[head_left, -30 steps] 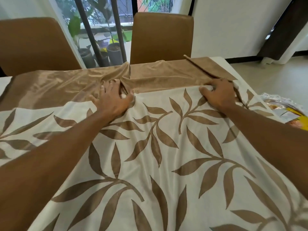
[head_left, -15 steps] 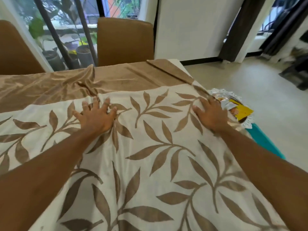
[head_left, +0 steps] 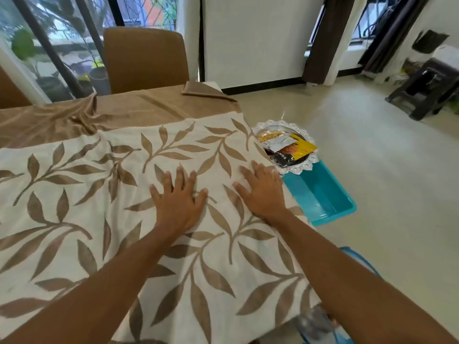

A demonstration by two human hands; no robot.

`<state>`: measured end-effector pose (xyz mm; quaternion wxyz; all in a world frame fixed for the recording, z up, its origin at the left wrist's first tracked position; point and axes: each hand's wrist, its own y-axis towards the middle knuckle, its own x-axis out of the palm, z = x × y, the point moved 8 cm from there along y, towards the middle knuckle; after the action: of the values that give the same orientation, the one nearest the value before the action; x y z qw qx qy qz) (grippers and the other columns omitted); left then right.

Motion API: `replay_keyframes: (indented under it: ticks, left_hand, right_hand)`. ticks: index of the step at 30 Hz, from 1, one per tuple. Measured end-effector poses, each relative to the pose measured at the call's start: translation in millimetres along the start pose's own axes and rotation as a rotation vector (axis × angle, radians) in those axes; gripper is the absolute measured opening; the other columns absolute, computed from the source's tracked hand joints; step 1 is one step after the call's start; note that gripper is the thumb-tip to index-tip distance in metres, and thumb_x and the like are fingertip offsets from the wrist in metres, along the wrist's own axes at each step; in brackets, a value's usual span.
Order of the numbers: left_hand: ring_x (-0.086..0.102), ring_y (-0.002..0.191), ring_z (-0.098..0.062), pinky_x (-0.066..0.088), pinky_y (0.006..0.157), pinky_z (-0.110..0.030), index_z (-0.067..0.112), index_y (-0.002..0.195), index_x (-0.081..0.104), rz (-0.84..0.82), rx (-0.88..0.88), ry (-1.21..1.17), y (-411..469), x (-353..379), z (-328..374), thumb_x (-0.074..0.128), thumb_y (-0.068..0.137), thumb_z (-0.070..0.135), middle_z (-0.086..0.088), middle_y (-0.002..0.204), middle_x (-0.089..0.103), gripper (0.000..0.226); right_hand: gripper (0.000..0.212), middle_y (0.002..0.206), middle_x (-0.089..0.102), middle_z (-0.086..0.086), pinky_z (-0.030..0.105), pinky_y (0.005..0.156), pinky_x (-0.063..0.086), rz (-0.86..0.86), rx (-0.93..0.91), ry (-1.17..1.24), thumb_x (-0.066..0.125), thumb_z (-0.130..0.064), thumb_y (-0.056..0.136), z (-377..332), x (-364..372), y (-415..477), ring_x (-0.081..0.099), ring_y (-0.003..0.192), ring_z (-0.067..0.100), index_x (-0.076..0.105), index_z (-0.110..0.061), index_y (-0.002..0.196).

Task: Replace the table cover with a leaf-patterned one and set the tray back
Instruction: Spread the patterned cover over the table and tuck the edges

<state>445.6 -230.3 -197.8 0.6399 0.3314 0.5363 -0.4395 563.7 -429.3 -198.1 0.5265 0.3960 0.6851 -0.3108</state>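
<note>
A cream cover with brown leaf print [head_left: 104, 219] lies spread over most of the table, its far band plain brown satin [head_left: 139, 108] and rumpled. My left hand [head_left: 180, 199] rests flat on the leaf cloth with fingers spread. Close to the table's right edge, my right hand [head_left: 263, 192] also lies flat and open on the cloth. Beyond that edge, a silver scalloped tray [head_left: 301, 167] holding snack packets [head_left: 290, 147] sits on top of a teal plastic bin [head_left: 320, 194] on the floor.
A brown chair [head_left: 145, 59] stands at the table's far side, another at the far left [head_left: 10, 90]. Glass doors with potted plants lie behind. A dark stool [head_left: 427, 88] stands at the far right across pale floor. A blue object [head_left: 357, 259] sits under my right forearm.
Both hands slid back toward me and rightward across the leaf cloth, palms flat. My view swung right, bringing the tray and teal bin fully into sight.
</note>
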Motion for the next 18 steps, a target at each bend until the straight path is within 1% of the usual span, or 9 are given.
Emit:
replay_keyframes:
  ticks: [2, 4, 7, 9, 12, 14, 16, 18]
  left_hand:
    - [0.000, 0.154, -0.031, 0.001, 0.117, -0.066, 0.036, 0.158, 0.011, 0.016, -0.011, 0.001, -3.5, 1.3, 1.7, 0.013, 0.096, 0.069, 0.001, 0.168, 0.004, 0.070]
    - [0.000, 0.154, -0.030, 0.000, 0.117, -0.065, 0.037, 0.158, 0.011, 0.013, -0.026, -0.004, -2.9, 1.4, 1.6, 0.013, 0.096, 0.069, 0.002, 0.168, 0.004, 0.070]
    - [-0.001, 0.154, -0.030, 0.000, 0.117, -0.065, 0.039, 0.158, 0.007, 0.025, -0.032, 0.010, -1.0, 2.5, 1.7, 0.012, 0.096, 0.070, 0.003, 0.168, 0.002, 0.070]
    - [0.000, 0.154, -0.029, 0.000, 0.117, -0.065, 0.039, 0.158, 0.007, 0.033, -0.033, 0.025, -0.8, 2.1, 1.9, 0.012, 0.096, 0.070, 0.003, 0.168, 0.002, 0.070]
    - [0.001, 0.154, -0.030, 0.001, 0.116, -0.065, 0.038, 0.158, 0.011, 0.038, -0.041, -0.001, -1.5, 1.4, 0.8, 0.015, 0.096, 0.069, 0.002, 0.168, 0.004, 0.070]
    - [0.002, 0.153, -0.031, 0.001, 0.116, -0.066, 0.037, 0.158, 0.012, 0.041, -0.027, 0.004, 0.0, 0.3, 3.4, 0.015, 0.096, 0.069, 0.001, 0.168, 0.006, 0.070]
    - [0.001, 0.153, -0.031, 0.001, 0.116, -0.066, 0.037, 0.158, 0.011, 0.031, -0.038, 0.000, -0.2, 0.6, 1.4, 0.014, 0.096, 0.068, 0.000, 0.168, 0.005, 0.069]
    - [0.000, 0.154, -0.030, 0.000, 0.117, -0.066, 0.036, 0.158, 0.010, 0.020, -0.039, -0.006, -1.1, -0.1, 0.2, 0.014, 0.096, 0.067, 0.000, 0.168, 0.003, 0.069]
  right_hand:
    - [0.062, 0.168, 0.017, -0.002, 0.057, 0.118, 0.022, 0.005, 0.081, 0.058, 0.029, -0.068, 0.099, 28.1, -6.7, -12.6, 0.019, 0.153, 0.027, 0.027, -0.041, 0.155]
    - [0.062, 0.169, 0.015, -0.001, 0.057, 0.113, 0.032, -0.007, 0.122, 0.086, 0.028, -0.068, 0.100, 42.7, -9.8, -22.7, 0.024, 0.150, 0.028, 0.024, -0.041, 0.156]
    - [0.061, 0.168, 0.017, 0.001, 0.055, 0.109, 0.037, 0.006, 0.121, 0.105, 0.031, -0.065, 0.100, 40.0, -14.4, -26.9, 0.027, 0.149, 0.028, 0.027, -0.039, 0.155]
    - [0.059, 0.167, 0.021, 0.001, 0.055, 0.108, 0.037, 0.034, 0.130, 0.118, 0.033, -0.064, 0.100, 39.8, -15.4, -27.0, 0.029, 0.147, 0.028, 0.031, -0.037, 0.153]
    - [0.058, 0.164, 0.028, 0.000, 0.056, 0.111, 0.033, 0.047, 0.133, 0.095, 0.034, -0.064, 0.100, 40.1, -14.0, -25.2, 0.031, 0.147, 0.026, 0.035, -0.035, 0.151]
    - [0.056, 0.162, 0.033, -0.001, 0.053, 0.112, 0.034, 0.068, 0.143, 0.091, 0.034, -0.062, 0.100, 40.5, -15.3, -25.8, 0.035, 0.145, 0.024, 0.037, -0.034, 0.148]
    - [0.053, 0.159, 0.037, -0.002, 0.051, 0.113, 0.033, 0.083, 0.130, 0.054, 0.034, -0.060, 0.101, 37.5, -15.8, -26.1, 0.038, 0.143, 0.024, 0.038, -0.034, 0.146]
    - [0.051, 0.158, 0.039, -0.001, 0.053, 0.117, 0.030, 0.085, 0.123, 0.047, 0.035, -0.059, 0.100, 36.6, -14.7, -20.9, 0.039, 0.143, 0.024, 0.040, -0.033, 0.144]
